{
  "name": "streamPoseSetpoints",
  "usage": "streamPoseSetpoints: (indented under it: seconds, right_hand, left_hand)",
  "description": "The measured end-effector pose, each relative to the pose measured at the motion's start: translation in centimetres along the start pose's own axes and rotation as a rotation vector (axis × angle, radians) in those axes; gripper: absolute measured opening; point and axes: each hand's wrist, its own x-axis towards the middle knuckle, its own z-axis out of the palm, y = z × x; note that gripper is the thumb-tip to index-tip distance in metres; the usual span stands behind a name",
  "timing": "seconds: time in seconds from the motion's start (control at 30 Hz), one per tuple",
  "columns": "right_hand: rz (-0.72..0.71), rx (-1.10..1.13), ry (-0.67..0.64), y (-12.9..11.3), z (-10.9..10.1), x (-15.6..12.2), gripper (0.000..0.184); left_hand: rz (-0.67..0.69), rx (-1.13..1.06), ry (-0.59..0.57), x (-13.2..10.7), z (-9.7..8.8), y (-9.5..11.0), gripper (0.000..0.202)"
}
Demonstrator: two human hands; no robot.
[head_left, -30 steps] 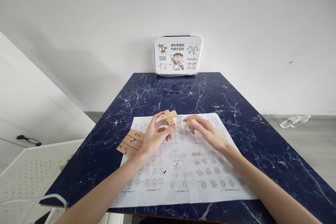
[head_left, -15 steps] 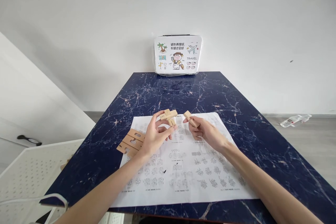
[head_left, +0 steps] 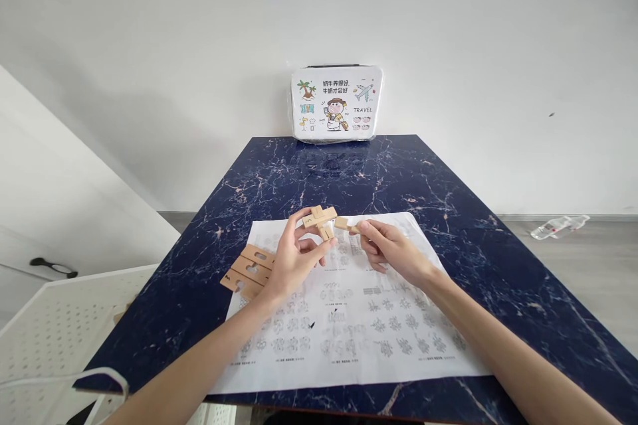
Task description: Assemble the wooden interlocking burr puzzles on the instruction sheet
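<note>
Near the centre of the frame, the left hand (head_left: 295,254) has its grip around a cross of wooden blocks (head_left: 318,215), while the right hand (head_left: 396,251) pinches a single notched block (head_left: 342,222) by its right end. That block's long axis runs leftward, dipping slightly right, its free end just beside the cross; whether they touch I cannot tell.

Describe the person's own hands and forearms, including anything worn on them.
The left hand and right hand are ungloved, with no rings or watch visible. The left forearm and right forearm look slender and bare, without visible sleeves or markings. Nail details are too small to tell.
</note>
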Motion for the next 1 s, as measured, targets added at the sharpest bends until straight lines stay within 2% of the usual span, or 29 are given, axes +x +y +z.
streamPoseSetpoints:
  seconds: [0.17,0.3,0.63,1.0]
  right_hand:
    - [-0.020,-0.193,0.058,0.1,0.2,-0.1,0.049]
    - [-0.040,-0.276,0.062,-0.1,0.9,-0.4,0.048]
    - [-0.046,-0.463,0.242,0.2,2.5,-0.7,0.049]
    - [-0.198,-0.644,0.358,1.7,2.9,-0.6,0.044]
  left_hand:
    - [0.034,0.061,0.015,-0.3,0.1,0.2,0.070]
    - [0.083,0.167,-0.036,-0.6,0.1,0.2,0.068]
    - [0.230,0.458,-0.064,-0.6,0.0,-1.3,0.062]
    - [0.309,0.637,-0.019,-0.6,-0.1,-1.8,0.065]
